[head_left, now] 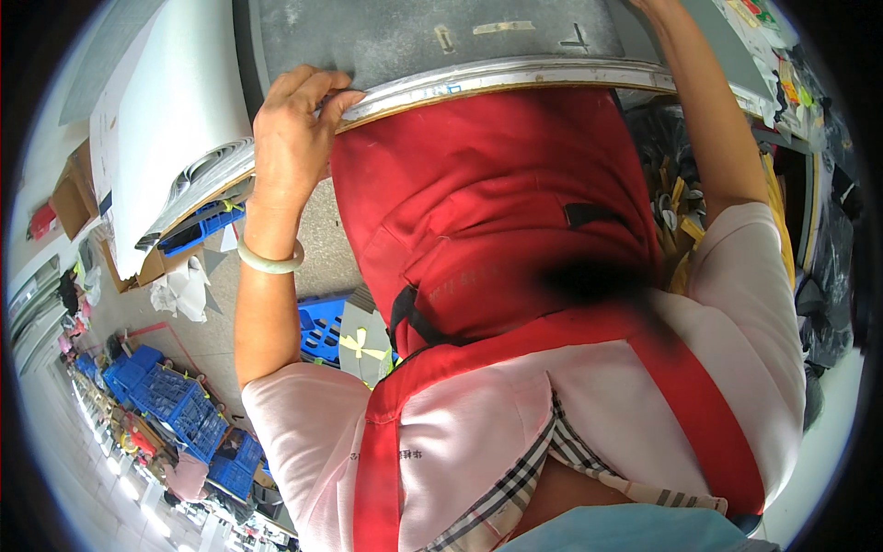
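My left hand (pixel 296 129) curls over the metal-edged rim (pixel 497 78) of a grey work table (pixel 414 32), fingers gripping the edge. A pale green bangle (pixel 269 261) sits on that wrist. My right arm (pixel 713 120) reaches up to the table's far right corner; the hand itself runs out of the picture at the top. A red apron (pixel 487 221) hangs from my chest down to the table edge, over a pink shirt (pixel 754 313).
A stack of white sheets (pixel 175 120) overhangs the table's left side. Blue plastic crates (pixel 170 396) stand on the floor at lower left, with cardboard boxes (pixel 74 198) beyond. Yellow and black small parts (pixel 676 207) fill a bin at right.
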